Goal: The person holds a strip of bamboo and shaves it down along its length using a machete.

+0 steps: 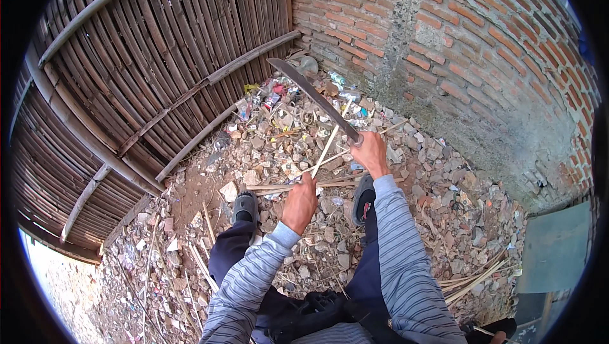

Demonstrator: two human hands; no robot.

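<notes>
My right hand (pixel 371 153) is closed round the handle of a machete (pixel 315 98), whose long dark blade slants up and away to the left. Nearer to me and further left, my left hand (pixel 300 207) is closed on a thin pale bamboo strip (pixel 326 148). That strip points up and away, and its upper end comes close beneath the blade. Other strips (pixel 269 188) lie across the rubble between my two shoes (pixel 245 208), just past my left hand. One longer thin stick (pixel 393 127) crosses behind the held strip.
Broken stone and brick rubble (pixel 444 185) covers the ground. A slatted bamboo wall (pixel 165 46) rises at the left, a brick wall (pixel 495 58) at the right. Litter (pixel 276 98) gathers in their corner. More strips (pixel 476 280) lie at the lower right, near a grey-green panel (pixel 555 249).
</notes>
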